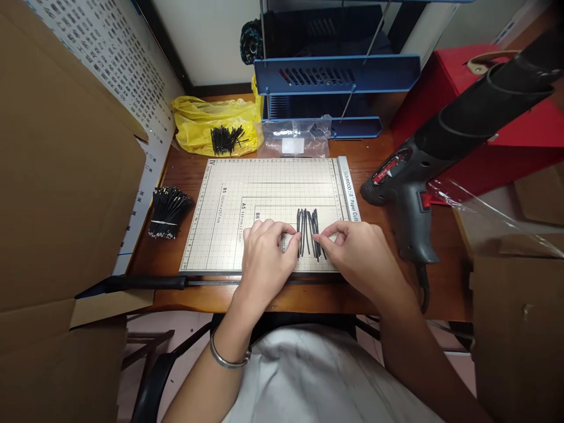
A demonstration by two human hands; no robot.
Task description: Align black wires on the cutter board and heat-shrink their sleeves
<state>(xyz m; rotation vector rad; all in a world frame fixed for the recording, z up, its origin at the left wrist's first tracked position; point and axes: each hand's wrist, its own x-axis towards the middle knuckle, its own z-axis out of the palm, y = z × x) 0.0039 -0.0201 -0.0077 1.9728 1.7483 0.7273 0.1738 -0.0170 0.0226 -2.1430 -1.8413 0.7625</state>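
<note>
Several thin black strands point(305, 229) lie roughly parallel, ends uneven.

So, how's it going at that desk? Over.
Left hand, right hand: fingertips at black strips. Strips side by side on gridded board. Nothing visibly blocking; heat gun off right.

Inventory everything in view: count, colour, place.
Table: one, brown, centre
Paper cutter: one, cream, centre
Strips: several, black, on cutter
Bundle: one, black, left
Bag: one, yellow, back
Pile: one, black, on bag
Packet: one, clear, behind cutter
Rack: one, blue, back
Heat gun: one, black, right
Box: one, red, right
Cardboard: several, brown, both sides
Sheet: one, white, left
Chair: one, black, below
Garment: one, pale, below
Bracelet: one, silver, left wrist
Left hand, right hand: two, bare, at strips
</note>
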